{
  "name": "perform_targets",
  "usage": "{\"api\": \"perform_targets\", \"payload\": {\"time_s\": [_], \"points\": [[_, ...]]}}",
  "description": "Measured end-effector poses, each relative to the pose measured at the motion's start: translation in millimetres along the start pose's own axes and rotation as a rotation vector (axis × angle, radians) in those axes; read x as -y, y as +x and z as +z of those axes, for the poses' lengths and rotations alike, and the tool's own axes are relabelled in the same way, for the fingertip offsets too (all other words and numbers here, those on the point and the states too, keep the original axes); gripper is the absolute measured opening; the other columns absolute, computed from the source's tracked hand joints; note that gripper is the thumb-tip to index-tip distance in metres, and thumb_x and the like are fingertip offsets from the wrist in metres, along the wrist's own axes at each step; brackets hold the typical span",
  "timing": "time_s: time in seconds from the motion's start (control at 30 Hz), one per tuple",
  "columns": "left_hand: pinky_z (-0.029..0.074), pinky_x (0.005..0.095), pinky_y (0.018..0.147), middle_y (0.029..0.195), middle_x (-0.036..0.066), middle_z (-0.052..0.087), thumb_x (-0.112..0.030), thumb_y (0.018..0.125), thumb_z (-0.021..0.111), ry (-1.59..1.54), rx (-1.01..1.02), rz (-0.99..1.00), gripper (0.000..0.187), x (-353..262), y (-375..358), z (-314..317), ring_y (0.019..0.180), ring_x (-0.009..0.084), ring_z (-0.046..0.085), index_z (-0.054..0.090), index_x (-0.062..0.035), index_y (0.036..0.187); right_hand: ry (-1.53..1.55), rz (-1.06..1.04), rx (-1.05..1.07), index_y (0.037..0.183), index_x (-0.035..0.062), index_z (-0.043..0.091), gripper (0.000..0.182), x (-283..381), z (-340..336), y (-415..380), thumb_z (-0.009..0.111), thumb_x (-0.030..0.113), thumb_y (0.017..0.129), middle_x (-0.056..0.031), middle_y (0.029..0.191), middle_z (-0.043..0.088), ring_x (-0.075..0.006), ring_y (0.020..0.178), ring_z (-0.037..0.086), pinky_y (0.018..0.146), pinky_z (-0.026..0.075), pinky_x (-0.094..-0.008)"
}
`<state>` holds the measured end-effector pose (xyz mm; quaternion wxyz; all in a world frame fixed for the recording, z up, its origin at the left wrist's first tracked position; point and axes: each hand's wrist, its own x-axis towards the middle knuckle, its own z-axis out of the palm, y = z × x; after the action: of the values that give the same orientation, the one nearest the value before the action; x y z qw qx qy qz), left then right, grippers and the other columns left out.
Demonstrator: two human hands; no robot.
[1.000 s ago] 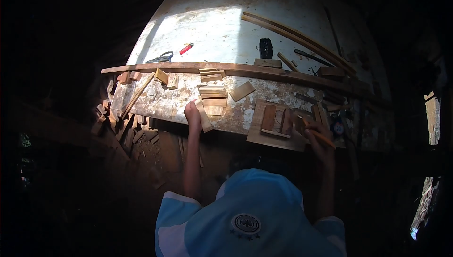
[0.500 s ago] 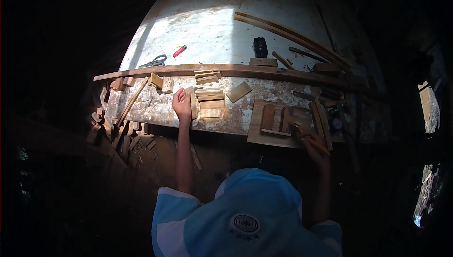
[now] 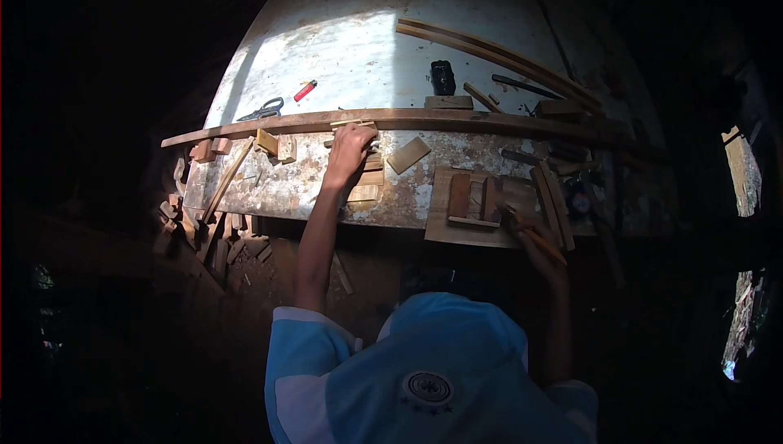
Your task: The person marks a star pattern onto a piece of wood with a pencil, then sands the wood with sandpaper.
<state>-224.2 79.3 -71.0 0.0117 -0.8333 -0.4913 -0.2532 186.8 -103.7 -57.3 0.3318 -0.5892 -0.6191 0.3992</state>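
My left hand (image 3: 351, 152) reaches over a stack of small wood pieces, its fingers curled down onto the upper ones. A thin wood strip (image 3: 354, 123) shows just beyond its knuckles; what the fingertips grip is partly hidden. Below the hand lie more small wood blocks (image 3: 363, 193). My right hand (image 3: 540, 247) is closed around a slim orange pencil-like stick (image 3: 547, 248) beside a flat wooden board (image 3: 440, 207). On that board rest two upright brown wood pieces (image 3: 459, 197) and a pale strip (image 3: 474, 222) across their near ends.
A long wooden bar (image 3: 269, 125) crosses the workbench (image 3: 326, 4). Beyond it are scissors (image 3: 265, 110), a red lighter (image 3: 305, 90), a black object (image 3: 442, 77) and long strips (image 3: 489, 57). A loose wood plate (image 3: 409, 154) lies mid-bench. Offcuts (image 3: 220, 255) are piled below left.
My left hand has moved forward and right, from beside the block stack to over its upper pieces, and turned palm down. My right hand stays nearly still with the orange stick.
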Motion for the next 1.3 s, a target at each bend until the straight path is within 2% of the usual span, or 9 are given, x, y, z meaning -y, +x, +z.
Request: {"api": "perform_targets", "payload": {"time_s": [0.27, 0.57, 0.8, 0.9, 1.0, 1.03, 1.13, 1.17, 1.3], "points": [[0.045, 0.0378, 0.082, 0.093, 0.008, 0.064, -0.001, 0.071, 0.066, -0.016, -0.006, -0.002, 0.029, -3.0, 5.7, 21.8, 0.093, 0.0285, 0.056, 0.064, -0.0064, 0.099, -0.001, 0.057, 0.001, 0.102, 0.0073, 0.064, 0.017, 0.1, -1.6, -10.0, 0.06, 0.015, 0.087, -0.0101, 0.099, 0.065, -0.0178, 0.093, 0.061, 0.081, 0.047, -0.0303], [0.046, 0.0401, 0.081, 0.091, 0.013, 0.068, -0.01, 0.075, 0.068, -0.149, 0.074, -0.089, 0.02, 1.4, 14.1, 4.1, 0.088, 0.032, 0.062, 0.068, -0.0069, 0.094, 0.079, 0.042, -0.035, 0.098, 0.005, 0.063, 0.013, -0.3, -0.7, -9.8, 0.059, 0.011, 0.087, -0.0062, 0.092, 0.062, -0.0152, 0.092, 0.059, 0.082, 0.046, -0.0285], [0.048, 0.0402, 0.082, 0.095, 0.012, 0.068, -0.014, 0.077, 0.067, -0.088, 0.072, -0.006, 0.021, 13.3, 6.2, -0.4, 0.092, 0.0301, 0.062, 0.068, -0.0073, 0.097, 0.071, 0.106, -0.047, 0.098, 0.0052, 0.063, 0.014, -2.5, 2.1, -12.1, 0.06, 0.014, 0.087, -0.0066, 0.091, 0.062, -0.0154, 0.089, 0.059, 0.08, 0.046, -0.0291], [0.047, 0.04, 0.085, 0.102, 0.012, 0.067, -0.019, 0.078, 0.068, -0.089, 0.184, -0.079, 0.026, 15.4, 0.1, 7.6, 0.098, 0.0301, 0.06, 0.067, -0.0071, 0.101, 0.073, 0.111, -0.03, 0.099, 0.0049, 0.063, 0.015, -3.6, 2.0, -11.3, 0.06, 0.014, 0.087, -0.0067, 0.092, 0.062, -0.015, 0.089, 0.058, 0.079, 0.045, -0.0288], [0.046, 0.0398, 0.087, 0.106, 0.013, 0.065, -0.03, 0.076, 0.069, -0.116, 0.124, -0.107, 0.036, 12.7, -4.3, 11.0, 0.103, 0.0303, 0.058, 0.066, -0.0066, 0.104, 0.08, 0.093, -0.034, 0.099, 0.0044, 0.062, 0.016, -3.7, 1.8, -11.8, 0.06, 0.014, 0.086, -0.0067, 0.091, 0.061, -0.0145, 0.088, 0.058, 0.078, 0.045, -0.0285], [0.042, 0.0407, 0.094, 0.112, 0.013, 0.062, -0.039, 0.073, 0.071, -0.155, 0.218, -0.156, 0.05, 14.6, -5.2, 8.8, 0.109, 0.0298, 0.055, 0.063, -0.0079, 0.111, 0.09, 0.071, -0.042, 0.099, 0.0043, 0.062, 0.016, -2.8, 2.5, -12.6, 0.06, 0.014, 0.086, -0.0066, 0.091, 0.061, -0.0144, 0.088, 0.058, 0.078, 0.045, -0.0283], [0.036, 0.0434, 0.099, 0.117, 0.011, 0.059, -0.043, 0.071, 0.071, -0.043, 0.272, 0.002, 0.058, 12.6, -18.9, 1.8, 0.116, 0.0287, 0.05, 0.059, -0.0112, 0.118, 0.091, 0.058, -0.069, 0.099, 0.0044, 0.063, 0.017, 1.3, 3.3, -15.8, 0.059, 0.014, 0.086, -0.0073, 0.091, 0.064, -0.0129, 0.087, 0.058, 0.079, 0.046, -0.0279], [0.031, 0.0453, 0.102, 0.127, 0.01, 0.051, -0.042, 0.07, 0.073, -0.032, 0.403, -0.049, 0.068, 10.1, -23.4, -0.8, 0.121, 0.0286, 0.045, 0.051, -0.015, 0.128, 0.089, 0.06, -0.078, 0.099, 0.0045, 0.064, 0.018, 2.4, 4.3, -15.9, 0.059, 0.015, 0.086, -0.0077, 0.09, 0.065, -0.0122, 0.087, 0.059, 0.079, 0.047, -0.0278], [0.031, 0.0452, 0.102, 0.135, 0.014, 0.041, -0.036, 0.07, 0.074, -0.007, 0.385, -0.097, 0.076, 3.5, -36.5, 0.1, 0.124, 0.0325, 0.039, 0.042, -0.0163, 0.135, 0.107, 0.094, -0.071, 0.098, 0.0041, 0.061, 0.014, 0.0, 7.2, -17.5, 0.059, 0.012, 0.086, -0.0063, 0.092, 0.061, -0.0142, 0.089, 0.058, 0.079, 0.045, -0.0285]]}}
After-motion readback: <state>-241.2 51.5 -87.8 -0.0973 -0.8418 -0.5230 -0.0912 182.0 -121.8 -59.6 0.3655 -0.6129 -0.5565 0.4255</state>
